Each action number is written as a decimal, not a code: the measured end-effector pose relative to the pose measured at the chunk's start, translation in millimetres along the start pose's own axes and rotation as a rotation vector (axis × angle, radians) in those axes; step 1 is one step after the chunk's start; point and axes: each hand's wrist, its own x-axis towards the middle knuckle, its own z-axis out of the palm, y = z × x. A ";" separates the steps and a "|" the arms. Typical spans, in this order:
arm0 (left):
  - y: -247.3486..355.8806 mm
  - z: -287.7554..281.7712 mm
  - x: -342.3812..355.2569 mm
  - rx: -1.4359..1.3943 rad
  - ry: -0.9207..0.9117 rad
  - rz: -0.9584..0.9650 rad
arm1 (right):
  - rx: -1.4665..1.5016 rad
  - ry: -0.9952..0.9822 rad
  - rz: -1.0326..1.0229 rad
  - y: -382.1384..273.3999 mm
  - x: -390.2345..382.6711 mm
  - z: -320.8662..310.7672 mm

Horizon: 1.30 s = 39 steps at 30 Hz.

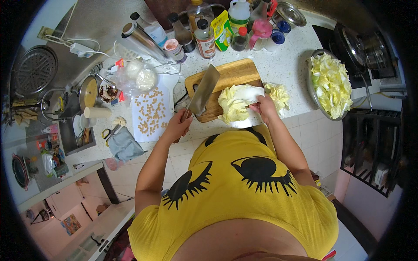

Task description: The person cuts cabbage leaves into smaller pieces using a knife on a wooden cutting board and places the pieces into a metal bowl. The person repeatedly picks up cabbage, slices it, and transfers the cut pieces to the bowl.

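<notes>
My left hand is wrapped round the wooden handle of a cleaver, whose broad blade points up over the left part of a wooden cutting board. My right hand grips some pale yellow-and-white cabbage leaves over the board's right part. More loose cabbage lies just to the right. A big metal bowl heaped with torn cabbage sits further right. Left of the board, small tan pieces are spread on a white sheet.
Bottles and jars crowd the counter's back. On the left are a bag of white buns, pans, scissors, a grey cloth and a sink. A black stove with a lidded pot stands at the right.
</notes>
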 end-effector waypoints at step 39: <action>96.8 76.9 -49.5 1.067 0.225 0.356 | -0.516 0.191 -0.741 -4.5 58.8 43.2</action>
